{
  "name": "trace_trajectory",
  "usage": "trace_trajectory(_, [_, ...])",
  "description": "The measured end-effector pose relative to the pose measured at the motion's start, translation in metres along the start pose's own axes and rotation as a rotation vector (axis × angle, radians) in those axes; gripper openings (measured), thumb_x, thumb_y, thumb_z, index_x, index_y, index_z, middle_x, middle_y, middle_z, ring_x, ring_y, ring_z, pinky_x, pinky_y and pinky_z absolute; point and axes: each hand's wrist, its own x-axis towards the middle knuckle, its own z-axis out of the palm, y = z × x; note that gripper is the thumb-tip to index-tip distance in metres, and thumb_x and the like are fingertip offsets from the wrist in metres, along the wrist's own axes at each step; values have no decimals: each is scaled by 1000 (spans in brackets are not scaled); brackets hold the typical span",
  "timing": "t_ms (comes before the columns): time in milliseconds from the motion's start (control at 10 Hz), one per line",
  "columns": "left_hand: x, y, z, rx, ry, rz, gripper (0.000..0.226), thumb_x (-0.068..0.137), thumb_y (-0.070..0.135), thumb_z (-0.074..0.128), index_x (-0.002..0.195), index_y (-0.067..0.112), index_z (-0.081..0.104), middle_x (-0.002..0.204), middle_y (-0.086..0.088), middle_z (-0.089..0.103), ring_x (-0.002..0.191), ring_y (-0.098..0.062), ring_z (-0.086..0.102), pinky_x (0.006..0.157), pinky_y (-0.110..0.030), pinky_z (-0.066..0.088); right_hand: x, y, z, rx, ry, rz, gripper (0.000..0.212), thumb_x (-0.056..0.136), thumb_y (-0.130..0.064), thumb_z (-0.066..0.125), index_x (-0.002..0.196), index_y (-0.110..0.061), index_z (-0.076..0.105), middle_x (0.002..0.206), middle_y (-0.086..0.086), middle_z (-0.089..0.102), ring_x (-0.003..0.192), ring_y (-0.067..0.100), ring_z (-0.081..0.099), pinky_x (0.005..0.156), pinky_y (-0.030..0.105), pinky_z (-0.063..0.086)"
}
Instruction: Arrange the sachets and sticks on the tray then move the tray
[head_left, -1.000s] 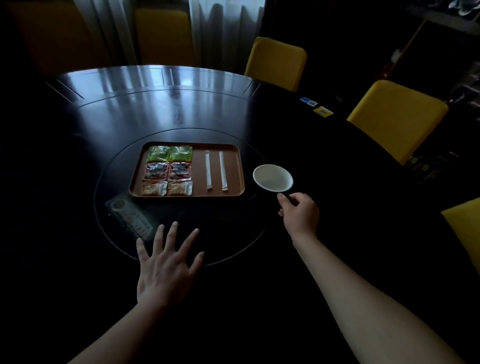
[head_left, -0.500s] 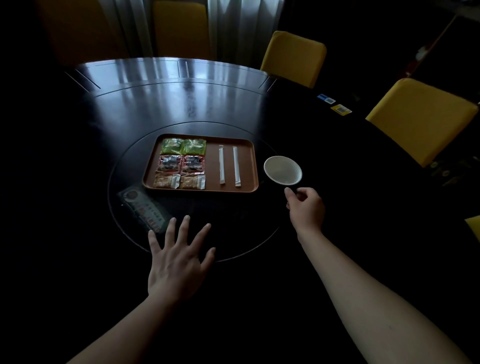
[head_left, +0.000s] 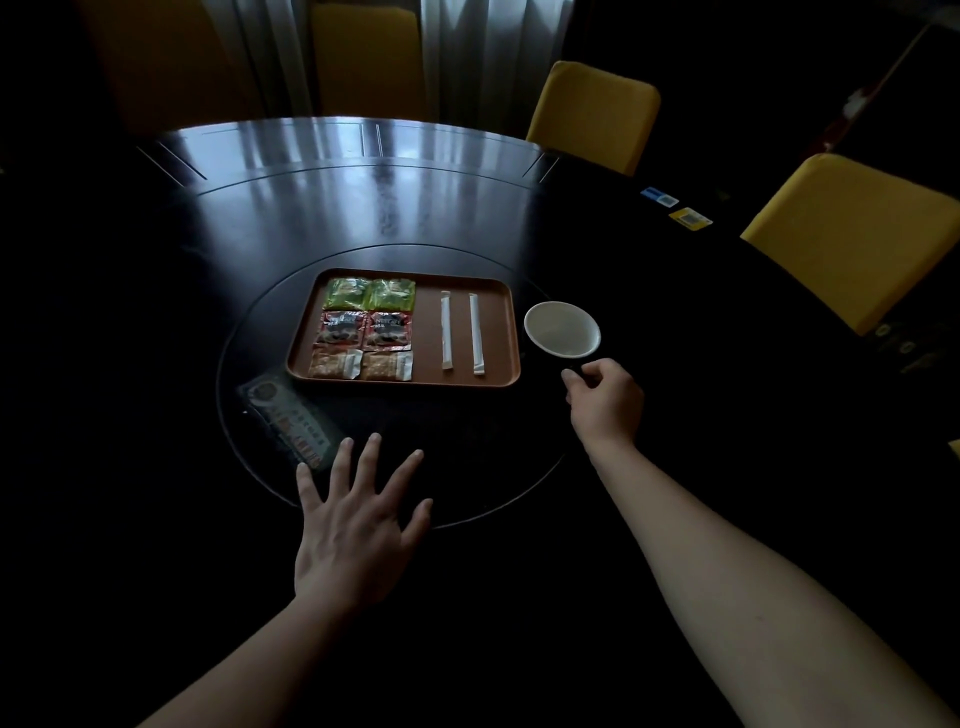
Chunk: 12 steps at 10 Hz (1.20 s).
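Observation:
A brown tray (head_left: 426, 376) lies on the glass turntable. Its left half holds paired sachets in three rows: green sachets (head_left: 370, 294) at the back, red sachets (head_left: 364, 330) in the middle, and tan sachets (head_left: 361, 365) at the front. Two white sticks (head_left: 461, 332) lie parallel on the right half. My left hand (head_left: 353, 525) rests flat, fingers spread, on the turntable's near edge, well short of the tray. My right hand (head_left: 602, 400) is pinched at the dark handle of a white-lined cup (head_left: 562, 329) just right of the tray.
A clear-wrapped printed card (head_left: 291, 421) lies on the turntable (head_left: 519, 499) left of my left hand. The round dark table (head_left: 363, 197) has yellow chairs (head_left: 857, 234) at the back and right. Small blue and yellow cards (head_left: 688, 218) lie near the far right edge.
The view has shifted, so everything sits further right in frame. The cup looks slightly closer to the tray's right edge, with my right hand still at it. My left hand stays flat.

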Motion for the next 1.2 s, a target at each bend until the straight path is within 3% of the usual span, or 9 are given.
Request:
trace_trajectory(800, [-1,1,0,3,-1,-1,65,88,72,16,149,51,15,164,-2,14,150,-27,1,115,-64,1,8,-14,12,-37,-7,-31,22,80,-29,74,79,-10,63,80,11,72,80,29,66,75,35,51])
trace_trajectory(1100, [-1,0,-6,-25,-28,-1,65,87,73,21,148,52,15,164,-1,14,150,-26,0,115,-63,-2,-25,-4,-5,131,-112,90,33,83,-39,70,103,-14,64,87,4,68,81,26,70,78,49,59])
trace_trajectory(1200, [-3,-1,-11,-140,-35,-25,65,86,71,33,147,51,23,163,2,18,151,-23,2,116,-59,-5,-60,3,-24,174,-139,116,24,87,-32,68,102,-14,66,86,3,69,77,22,70,74,48,60])
